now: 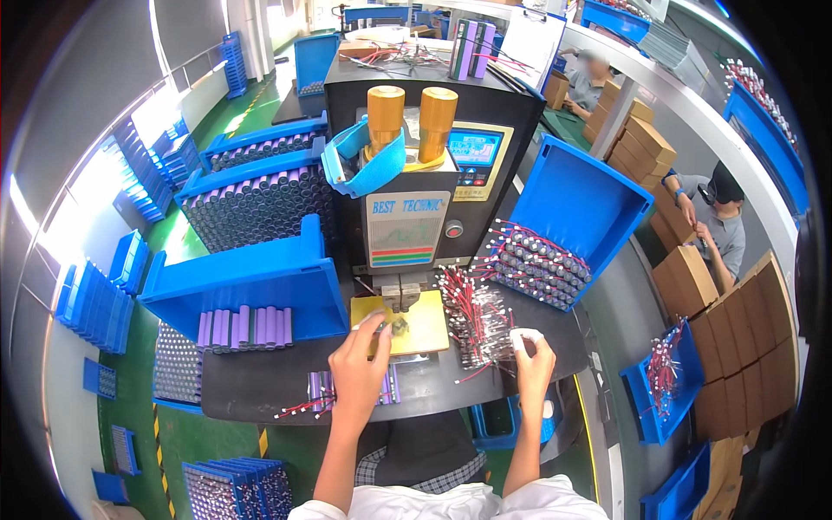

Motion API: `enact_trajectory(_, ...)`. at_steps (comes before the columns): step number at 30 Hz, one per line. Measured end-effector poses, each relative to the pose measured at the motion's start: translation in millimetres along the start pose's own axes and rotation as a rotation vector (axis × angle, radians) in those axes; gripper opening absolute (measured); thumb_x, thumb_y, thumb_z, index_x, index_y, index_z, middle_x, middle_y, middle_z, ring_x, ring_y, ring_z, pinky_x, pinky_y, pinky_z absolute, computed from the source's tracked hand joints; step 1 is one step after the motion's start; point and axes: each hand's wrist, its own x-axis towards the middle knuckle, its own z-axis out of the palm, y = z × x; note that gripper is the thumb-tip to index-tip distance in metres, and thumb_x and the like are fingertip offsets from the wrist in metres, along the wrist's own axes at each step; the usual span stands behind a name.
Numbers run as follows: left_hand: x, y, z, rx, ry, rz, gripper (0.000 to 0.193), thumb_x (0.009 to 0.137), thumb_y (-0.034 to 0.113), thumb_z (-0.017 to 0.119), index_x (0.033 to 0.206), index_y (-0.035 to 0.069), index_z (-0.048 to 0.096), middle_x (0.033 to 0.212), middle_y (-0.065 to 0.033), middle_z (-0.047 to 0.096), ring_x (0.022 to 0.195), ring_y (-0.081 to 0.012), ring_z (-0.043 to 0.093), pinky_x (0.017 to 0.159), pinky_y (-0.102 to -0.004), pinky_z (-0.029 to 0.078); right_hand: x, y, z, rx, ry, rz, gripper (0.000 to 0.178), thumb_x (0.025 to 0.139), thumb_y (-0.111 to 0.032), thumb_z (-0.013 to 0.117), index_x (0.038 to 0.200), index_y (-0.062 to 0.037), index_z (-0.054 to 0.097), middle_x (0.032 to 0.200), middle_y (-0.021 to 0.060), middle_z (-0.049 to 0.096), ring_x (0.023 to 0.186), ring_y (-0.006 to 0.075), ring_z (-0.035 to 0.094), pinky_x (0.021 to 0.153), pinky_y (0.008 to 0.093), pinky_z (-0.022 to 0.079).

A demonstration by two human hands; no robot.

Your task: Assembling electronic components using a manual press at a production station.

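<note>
- The left hand [360, 368] reaches over the front edge of the dark counter [260, 390] to the yellow plate [425, 325] under the black welding machine [416, 173]; its fingers are curled around a small battery piece [397, 328] and press it on the plate, right below the machine's welding head [400, 295].
- The right hand [530, 360] hovers near the counter's front right corner, its taped fingertips [523, 338] pinched on something too small to make out.
- A heap of red-and-black wire leads [472, 316] lies between the two hands, just right of the plate.
- Purple cells with wires [321, 394] lie at the front edge, partly under the left wrist.
- A row of purple cylindrical cells [243, 328] stands in a blue bin [251, 286] on the counter's left side.
- A blue tray [581, 199] leans at the back right, with wired cell packs [537, 264] below it.
</note>
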Motion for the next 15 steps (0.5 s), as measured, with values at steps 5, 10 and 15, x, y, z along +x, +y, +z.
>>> enact_trajectory(5, -1, -4, 3, -0.016, -0.012, 0.019, 0.019, 0.087, 0.000, 0.063, 0.106, -0.003, 0.063, 0.098, -0.0166, 0.069, 0.081, -0.0216, 0.072, 0.070, -0.0283, 0.054, 3, -16, -5, 0.112, 0.026, 0.064, 0.015, 0.086, -0.011, 0.066, 0.093, 0.0026, 0.067, 0.086, 0.0119, 0.068, 0.079, 0.0176, 0.065, 0.074, 0.0301, 0.049)
enact_trajectory(10, -2, -5, 3, -0.066, -0.019, -0.004, 0.019, 0.087, 0.001, 0.063, 0.107, -0.003, 0.063, 0.097, -0.0171, 0.069, 0.082, -0.0220, 0.072, 0.069, -0.0287, 0.054, 10, -33, -15, -0.076, 0.011, -0.059, 0.017, 0.095, -0.010, 0.053, 0.100, 0.0029, 0.062, 0.088, 0.0108, 0.068, 0.083, 0.0178, 0.064, 0.075, 0.0312, 0.048)
enact_trajectory(15, -2, -2, 3, -0.001, -0.039, 0.044, 0.021, 0.087, 0.002, 0.065, 0.107, -0.003, 0.062, 0.094, -0.0178, 0.069, 0.087, -0.0246, 0.071, 0.073, -0.0296, 0.055, 16, -45, -16, 0.085, 0.001, 0.000, 0.015, 0.096, -0.009, 0.052, 0.102, 0.0013, 0.061, 0.082, 0.0167, 0.066, 0.068, 0.0232, 0.063, 0.063, 0.0346, 0.046)
